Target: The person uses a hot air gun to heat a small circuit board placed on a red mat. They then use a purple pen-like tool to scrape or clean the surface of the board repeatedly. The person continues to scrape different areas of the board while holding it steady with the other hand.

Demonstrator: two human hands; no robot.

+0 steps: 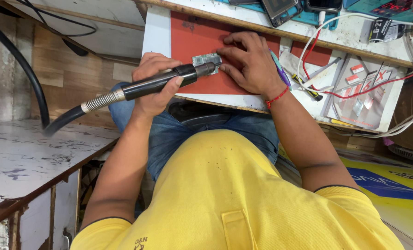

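Two hands are showing: the left hand (156, 83) and the right hand (249, 62). One black hot-air wand (164, 81) is lying in the left hand, with one ribbed hose (67, 116) trailing from it. One small circuit board (207, 59) is sitting on one red mat (195, 41). One counter (156, 32) is carrying them. One red thread band (277, 97) is circling the right wrist. One screwdriver with a yellow-and-black handle (308, 90) is lying to the right, and one purple-handled tool (280, 71) is peeking out beside the right hand. Two phones (282, 10) (324, 5) are resting at the top edge. One red wire (377, 85) and several white cables (403, 125) are running across the right side.
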